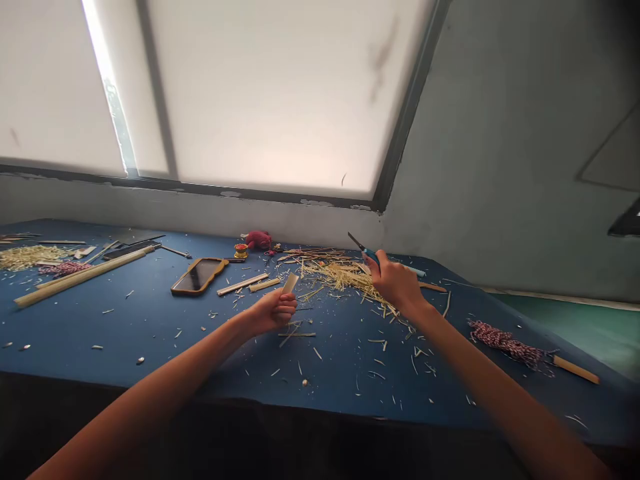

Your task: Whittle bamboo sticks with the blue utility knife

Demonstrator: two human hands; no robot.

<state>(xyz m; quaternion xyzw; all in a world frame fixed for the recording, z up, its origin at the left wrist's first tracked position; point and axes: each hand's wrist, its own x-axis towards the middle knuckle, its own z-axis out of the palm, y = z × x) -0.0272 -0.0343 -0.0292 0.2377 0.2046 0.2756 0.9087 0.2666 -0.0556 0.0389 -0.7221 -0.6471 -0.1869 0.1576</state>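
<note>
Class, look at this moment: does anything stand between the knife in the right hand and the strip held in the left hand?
Nothing visible does. The gap between the blue-handled craft knife in the right hand and the bamboo strip in the left hand is open. The heap of shavings lies lower down, on the blue tabletop.

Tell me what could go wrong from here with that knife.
The bare blade of the blue-handled knife in the right hand points up and across, toward the bamboo strip in the left hand, so a slip could cut fingers. Loose shavings beneath could hide the knife if it is set down.
</note>
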